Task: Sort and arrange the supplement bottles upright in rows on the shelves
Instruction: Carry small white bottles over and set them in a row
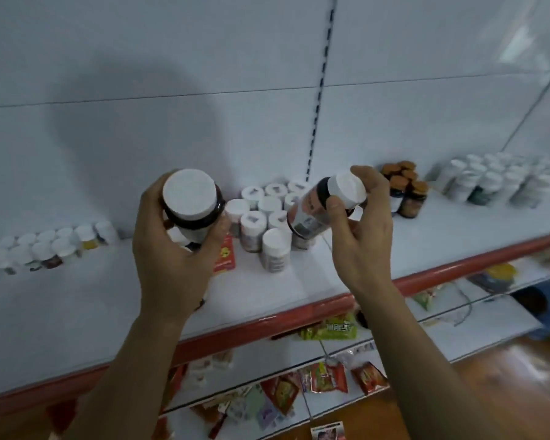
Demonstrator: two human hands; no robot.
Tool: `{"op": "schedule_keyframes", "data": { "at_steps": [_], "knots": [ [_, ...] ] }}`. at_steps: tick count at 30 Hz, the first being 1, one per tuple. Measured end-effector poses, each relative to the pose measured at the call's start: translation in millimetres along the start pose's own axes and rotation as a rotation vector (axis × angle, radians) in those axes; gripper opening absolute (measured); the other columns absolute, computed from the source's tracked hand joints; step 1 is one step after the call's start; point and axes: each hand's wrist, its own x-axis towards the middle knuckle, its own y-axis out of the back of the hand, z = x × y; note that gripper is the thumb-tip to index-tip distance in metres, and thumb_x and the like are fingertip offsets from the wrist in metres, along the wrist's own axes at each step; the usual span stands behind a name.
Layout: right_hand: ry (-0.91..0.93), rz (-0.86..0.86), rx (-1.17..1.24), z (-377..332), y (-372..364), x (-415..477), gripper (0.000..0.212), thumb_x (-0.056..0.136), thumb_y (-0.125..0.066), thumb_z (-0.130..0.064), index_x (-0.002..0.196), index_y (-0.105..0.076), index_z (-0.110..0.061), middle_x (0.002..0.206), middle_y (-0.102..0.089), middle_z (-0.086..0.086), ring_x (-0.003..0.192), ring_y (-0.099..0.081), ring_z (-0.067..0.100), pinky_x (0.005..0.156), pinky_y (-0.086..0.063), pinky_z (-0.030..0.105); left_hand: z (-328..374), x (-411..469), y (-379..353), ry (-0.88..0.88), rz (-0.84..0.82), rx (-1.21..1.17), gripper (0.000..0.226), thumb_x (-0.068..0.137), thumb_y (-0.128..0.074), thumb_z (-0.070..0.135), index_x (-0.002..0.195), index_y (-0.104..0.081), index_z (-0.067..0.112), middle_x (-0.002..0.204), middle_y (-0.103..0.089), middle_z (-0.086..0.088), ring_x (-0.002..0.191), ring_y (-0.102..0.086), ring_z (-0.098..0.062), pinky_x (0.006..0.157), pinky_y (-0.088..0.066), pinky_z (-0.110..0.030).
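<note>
My left hand [172, 249] grips a dark supplement bottle with a wide white cap [189, 193], held upright above the white shelf [77, 312]. My right hand [362, 230] pinches a second dark bottle [315, 211] by its white cap, tilted with the base pointing down-left. Between and behind the hands stands a cluster of white-capped bottles [267, 214], upright on the shelf.
A row of small white-capped bottles [45, 246] stands at the left, orange-capped bottles [405, 188] and a block of white bottles [496, 179] at the right. A red packet [224, 258] lies by the cluster. The shelf has a red front edge [299, 319]; snack packets [327, 376] lie on lower shelves.
</note>
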Motion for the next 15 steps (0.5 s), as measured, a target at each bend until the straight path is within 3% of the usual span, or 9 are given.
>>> {"op": "schedule_keyframes", "data": {
  "at_steps": [3, 5, 8, 11, 13, 15],
  "knots": [
    [-0.043, 0.138, -0.065, 20.7, 75.6, 1.2, 0.039, 0.099, -0.057, -0.018, 0.135, -0.044, -0.013, 0.125, -0.050, 0.000, 0.107, -0.055, 0.015, 0.072, -0.056, 0.028, 27.4, -9.0, -52.6, -0.008, -0.055, -0.109, 0.066, 0.081, -0.085, 0.018, 0.134, -0.047, 0.020, 0.131, -0.059, -0.003, 0.124, -0.057, -0.013, 0.103, -0.051, -0.037],
    [-0.060, 0.222, -0.149, 38.6, 124.5, 4.0, 0.038, 0.099, -0.057, -0.021, 0.134, -0.042, -0.017, 0.123, -0.051, -0.001, 0.105, -0.056, 0.016, 0.074, -0.057, 0.035, 43.5, -13.1, -88.4, -0.013, -0.121, -0.178, 0.065, 0.080, -0.086, 0.019, 0.133, -0.048, 0.022, 0.130, -0.060, -0.002, 0.123, -0.058, -0.016, 0.102, -0.052, -0.035],
    [-0.140, 0.295, -0.305, 74.1, 192.2, 5.9, 0.041, 0.099, -0.056, -0.030, 0.136, -0.039, -0.025, 0.125, -0.052, 0.000, 0.110, -0.057, 0.023, 0.087, -0.053, 0.051, 64.8, -22.3, -145.1, 0.002, -0.220, -0.251, 0.063, 0.080, -0.084, 0.021, 0.132, -0.049, 0.023, 0.125, -0.060, 0.009, 0.119, -0.058, -0.004, 0.098, -0.051, -0.021],
    [-0.247, 0.329, -0.381, 104.5, 247.3, 2.8, 0.042, 0.098, -0.059, -0.031, 0.135, -0.039, -0.029, 0.128, -0.052, -0.002, 0.116, -0.055, 0.022, 0.091, -0.054, 0.051, 81.1, -34.7, -202.7, 0.046, -0.315, -0.306, 0.065, 0.079, -0.084, 0.030, 0.135, -0.050, 0.023, 0.129, -0.059, 0.007, 0.122, -0.057, -0.007, 0.098, -0.052, -0.022],
    [-0.300, 0.345, -0.416, 123.4, 282.7, 0.7, 0.044, 0.097, -0.062, -0.028, 0.134, -0.038, -0.029, 0.125, -0.054, -0.004, 0.111, -0.056, 0.016, 0.090, -0.055, 0.037, 91.8, -44.8, -243.6, 0.076, -0.385, -0.341, 0.067, 0.078, -0.086, 0.033, 0.134, -0.049, 0.029, 0.130, -0.058, 0.011, 0.123, -0.057, -0.008, 0.096, -0.052, -0.021],
    [-0.363, 0.357, -0.433, 140.9, 319.1, 2.8, 0.051, 0.096, -0.065, -0.026, 0.139, -0.038, -0.028, 0.119, -0.056, -0.004, 0.103, -0.058, 0.003, 0.080, -0.049, 0.012, 101.2, -53.5, -285.8, 0.090, -0.430, -0.385, 0.067, 0.077, -0.087, 0.029, 0.132, -0.049, 0.032, 0.130, -0.059, 0.011, 0.124, -0.058, -0.012, 0.097, -0.054, -0.026]
  ]
}}
